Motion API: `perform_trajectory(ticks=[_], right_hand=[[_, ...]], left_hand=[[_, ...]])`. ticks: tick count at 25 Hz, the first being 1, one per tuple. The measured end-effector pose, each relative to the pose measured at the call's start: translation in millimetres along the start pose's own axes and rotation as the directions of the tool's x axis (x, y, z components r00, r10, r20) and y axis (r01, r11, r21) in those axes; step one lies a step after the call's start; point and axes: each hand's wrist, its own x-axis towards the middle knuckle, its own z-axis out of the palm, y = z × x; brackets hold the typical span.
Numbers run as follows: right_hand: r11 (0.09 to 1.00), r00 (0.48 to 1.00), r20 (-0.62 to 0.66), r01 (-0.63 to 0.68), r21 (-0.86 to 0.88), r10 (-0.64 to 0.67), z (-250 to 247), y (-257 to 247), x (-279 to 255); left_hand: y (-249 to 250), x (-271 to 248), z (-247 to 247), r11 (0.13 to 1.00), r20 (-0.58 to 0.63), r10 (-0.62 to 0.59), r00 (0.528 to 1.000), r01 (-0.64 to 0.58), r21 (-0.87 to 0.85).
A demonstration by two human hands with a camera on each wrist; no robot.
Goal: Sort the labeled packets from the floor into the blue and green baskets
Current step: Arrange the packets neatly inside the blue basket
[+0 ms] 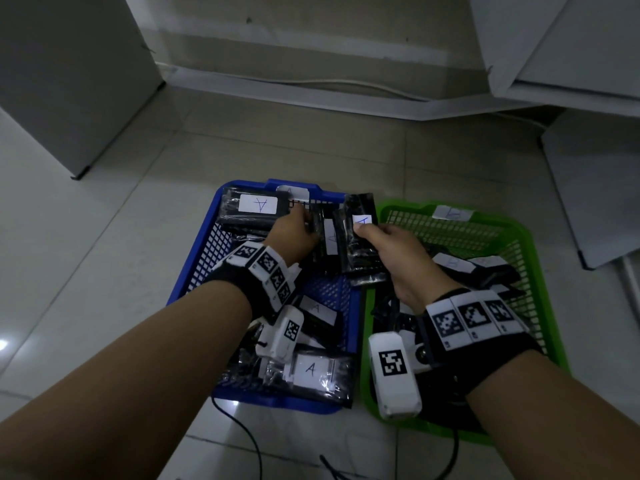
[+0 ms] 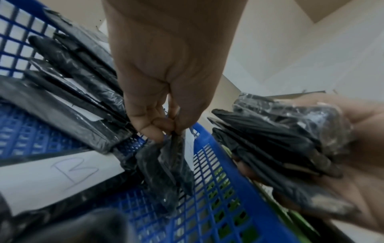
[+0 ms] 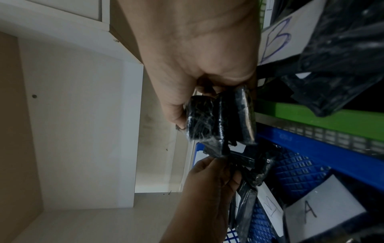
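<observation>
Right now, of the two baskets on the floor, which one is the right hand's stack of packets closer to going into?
Neither clearly: the right hand holds its stack of packets above the shared edge between the blue basket and the green basket.

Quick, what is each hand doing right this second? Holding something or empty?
Left hand: pinching one black packet over the blue basket.
Right hand: gripping a stack of black packets.

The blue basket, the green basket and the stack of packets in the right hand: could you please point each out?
blue basket (image 1: pixel 202 252), head view, left mesh wall.
green basket (image 1: pixel 450 233), head view, far mesh wall.
stack of packets (image 1: pixel 360 252), head view, black wrapping below the label.
</observation>
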Motion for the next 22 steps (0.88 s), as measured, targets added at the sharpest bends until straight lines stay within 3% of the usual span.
perform_trajectory(ticks=[5,11,15,22], right_hand=[[1.0,1.0,0.01,0.0,0.017,0.0,-1,-1,-1],[0.999,1.0,0.016,-0.019,0.03,0.018,-2,0,-1],[1.0,1.0,0.012,-0.015,0.027,0.015,-3,2,1],[1.0,1.0,0.024,-0.01,0.029,0.009,-2,1,1]], left_hand=[[-2,-1,-3,0.998,0.087,-0.04,0.995,0.044,-0.037],[-7,-12,-18,0.967,0.104,0.078,0.991,-0.101,0.235],[-15,-24,-22,0.983,0.286,-0.036,0.957,-0.018,0.184],[-22,-32,-12,0.931,0.364,0.102,0.926,-0.217,0.292]])
